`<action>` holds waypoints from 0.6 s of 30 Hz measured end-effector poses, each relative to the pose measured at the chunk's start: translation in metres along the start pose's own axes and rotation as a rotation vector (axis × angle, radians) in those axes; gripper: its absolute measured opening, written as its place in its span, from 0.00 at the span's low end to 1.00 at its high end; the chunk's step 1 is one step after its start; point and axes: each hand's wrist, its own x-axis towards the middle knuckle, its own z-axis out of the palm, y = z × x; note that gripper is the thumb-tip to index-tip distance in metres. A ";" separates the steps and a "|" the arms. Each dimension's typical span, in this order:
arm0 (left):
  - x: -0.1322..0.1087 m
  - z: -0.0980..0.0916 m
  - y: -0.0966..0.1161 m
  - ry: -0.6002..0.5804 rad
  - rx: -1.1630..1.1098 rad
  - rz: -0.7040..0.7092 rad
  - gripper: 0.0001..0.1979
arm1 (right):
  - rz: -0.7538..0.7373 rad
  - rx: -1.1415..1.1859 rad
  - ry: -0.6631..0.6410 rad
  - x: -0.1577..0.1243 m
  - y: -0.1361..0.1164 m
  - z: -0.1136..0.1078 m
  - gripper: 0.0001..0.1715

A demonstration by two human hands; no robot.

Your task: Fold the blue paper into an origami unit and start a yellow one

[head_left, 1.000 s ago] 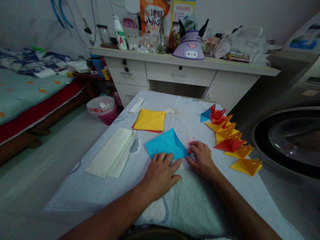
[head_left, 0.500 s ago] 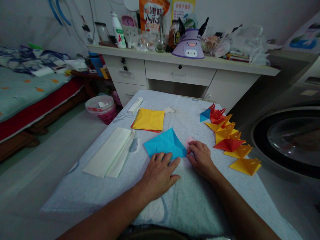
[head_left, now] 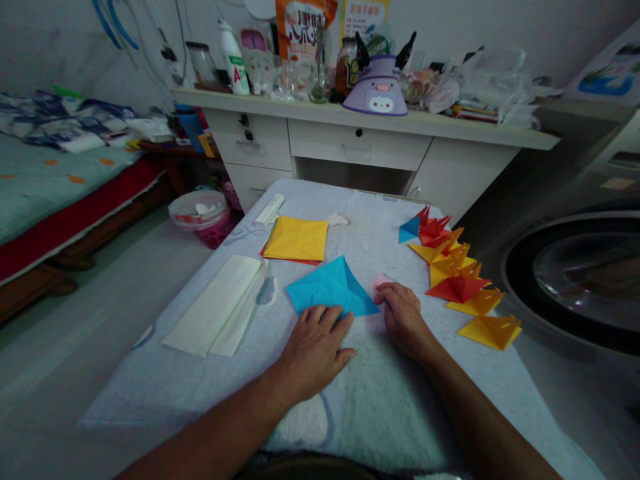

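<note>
I find the blue origami sheet [head_left: 333,287] on the bench [head_left: 370,213], long axis crosswise. Left grip [head_left: 314,351], nearer, spreads over its near edge; right grip [head_left: 404,315] curls by its right corner, pinch undeterminable.

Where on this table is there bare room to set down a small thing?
Bare cloth lies between the yellow paper stack and the folded paper pieces, beyond the blue sheet. Another patch lies between the forearms. Crowded: the right side, lined with folded pieces, and the blue sheet, left hand on it, right hand near its corner.
</note>
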 end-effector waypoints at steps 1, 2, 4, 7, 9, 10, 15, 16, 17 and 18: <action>0.000 -0.001 -0.001 0.004 -0.019 0.005 0.26 | 0.009 0.031 0.017 0.000 0.000 -0.001 0.21; 0.000 -0.002 -0.002 0.007 -0.043 0.008 0.25 | 0.020 0.062 0.034 0.000 0.000 -0.002 0.22; 0.002 -0.003 -0.005 0.015 -0.102 0.013 0.22 | 0.031 0.117 0.067 -0.001 -0.002 -0.006 0.21; 0.003 -0.006 -0.011 0.049 -0.231 0.020 0.14 | 0.006 0.163 0.102 -0.002 -0.009 -0.010 0.16; 0.003 -0.008 -0.014 0.130 -0.314 0.001 0.11 | -0.024 0.156 0.108 -0.003 -0.016 -0.010 0.11; 0.002 -0.010 -0.016 0.195 -0.347 -0.025 0.11 | -0.041 0.142 0.100 -0.003 -0.019 -0.010 0.10; 0.002 -0.020 -0.023 0.577 -0.485 -0.228 0.14 | -0.085 0.064 0.039 -0.005 -0.024 -0.006 0.06; 0.002 -0.021 -0.026 0.631 -0.512 -0.254 0.14 | -0.086 0.056 0.036 -0.005 -0.024 -0.005 0.06; 0.003 -0.022 -0.028 0.677 -0.534 -0.274 0.14 | -0.091 0.050 0.035 -0.005 -0.023 -0.004 0.07; 0.004 -0.022 -0.031 0.713 -0.552 -0.290 0.14 | -0.100 0.045 0.037 -0.005 -0.022 -0.004 0.09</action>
